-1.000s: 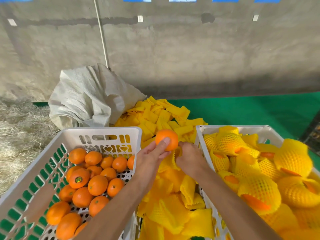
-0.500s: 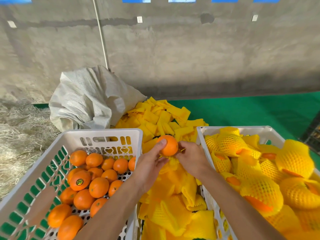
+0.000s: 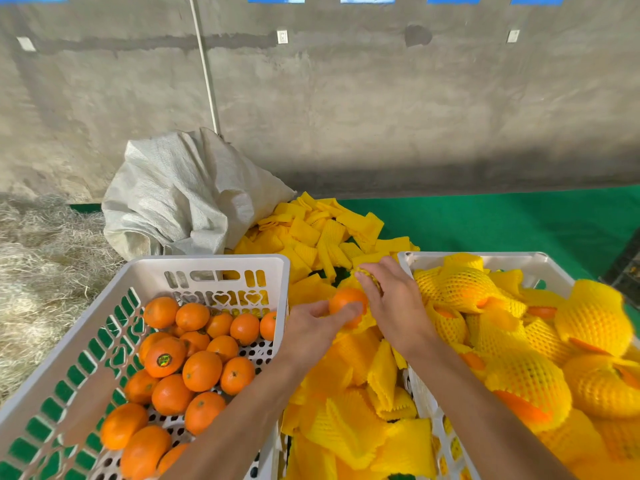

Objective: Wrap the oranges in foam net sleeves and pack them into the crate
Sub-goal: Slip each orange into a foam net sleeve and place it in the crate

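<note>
- While your left hand (image 3: 311,325) cups the bare orange (image 3: 347,304) and your right hand (image 3: 391,303) pinches a foam net sleeve (image 3: 367,276) against it, a half-stretched sleeve could snap off.
- Fruit sits between the white crates; the right crate (image 3: 491,259), heaped with wrapped oranges (image 3: 530,379), leaves little open room.

You've got one bare orange (image 3: 347,304) up between the two crates, partly in a yellow foam net sleeve (image 3: 364,280) stretched over its right side. Left white crate (image 3: 207,263) holds loose unwrapped oranges (image 3: 202,370), one with a sticker. Right white crate (image 3: 502,259) is piled with sleeved oranges (image 3: 594,317). Flat spare sleeves (image 3: 349,431) heaped between and behind the crates.
</note>
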Tool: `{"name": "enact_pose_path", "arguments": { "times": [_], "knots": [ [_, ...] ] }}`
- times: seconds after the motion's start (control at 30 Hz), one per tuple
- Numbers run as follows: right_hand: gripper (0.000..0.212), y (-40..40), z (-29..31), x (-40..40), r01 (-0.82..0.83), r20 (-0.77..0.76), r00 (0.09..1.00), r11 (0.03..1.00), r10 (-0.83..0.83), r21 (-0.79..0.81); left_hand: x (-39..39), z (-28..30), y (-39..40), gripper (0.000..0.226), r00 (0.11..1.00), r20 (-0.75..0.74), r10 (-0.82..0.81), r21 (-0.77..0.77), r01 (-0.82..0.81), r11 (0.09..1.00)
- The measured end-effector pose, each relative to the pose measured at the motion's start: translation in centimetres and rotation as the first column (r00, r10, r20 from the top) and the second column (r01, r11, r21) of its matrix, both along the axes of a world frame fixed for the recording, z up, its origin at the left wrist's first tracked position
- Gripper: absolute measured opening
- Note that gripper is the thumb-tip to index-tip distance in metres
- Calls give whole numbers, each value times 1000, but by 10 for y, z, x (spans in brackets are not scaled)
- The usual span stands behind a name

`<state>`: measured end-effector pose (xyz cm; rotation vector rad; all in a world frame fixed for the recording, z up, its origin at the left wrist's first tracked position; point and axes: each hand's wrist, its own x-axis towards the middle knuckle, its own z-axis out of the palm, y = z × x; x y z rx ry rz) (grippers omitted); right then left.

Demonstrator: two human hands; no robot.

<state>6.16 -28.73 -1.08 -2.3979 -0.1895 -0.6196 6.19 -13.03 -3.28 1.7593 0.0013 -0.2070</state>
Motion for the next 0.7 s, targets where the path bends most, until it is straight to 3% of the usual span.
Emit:
{"name": "enact_pose_path", "arguments": {
  "times": [0.1,0.2,0.27,0.33,0.43,0.5,0.63,0.7],
  "knots": [
    [30,7,5,-5,-70,41,996,989,76,-134,-2,-2,-2,28,997,68,-27,47,24,999],
    [26,21,9,-10,-166,75,978,949,192,-268,2,-4,0,28,994,90,63,35,-67,997],
    [22,32,7,-13,-247,63,958,916,280,-315,5,-6,2,16,989,96,116,45,-120,992],
    [25,35,8,-14,-253,61,961,947,270,-197,6,-8,4,17,983,81,164,11,-166,986],
    [41,24,14,-11,-26,66,998,996,20,82,8,-5,6,26,973,106,203,-106,-192,976],
    [54,15,14,-10,94,-44,995,987,-89,130,7,-3,6,31,974,134,181,-130,-164,978],
    [88,21,1,-10,124,-360,933,959,-24,255,1,-2,4,31,970,234,72,-108,-48,993],
    [96,24,-2,-7,136,-396,917,901,42,411,-2,0,1,34,962,274,-14,-109,46,993]
  ]
}}
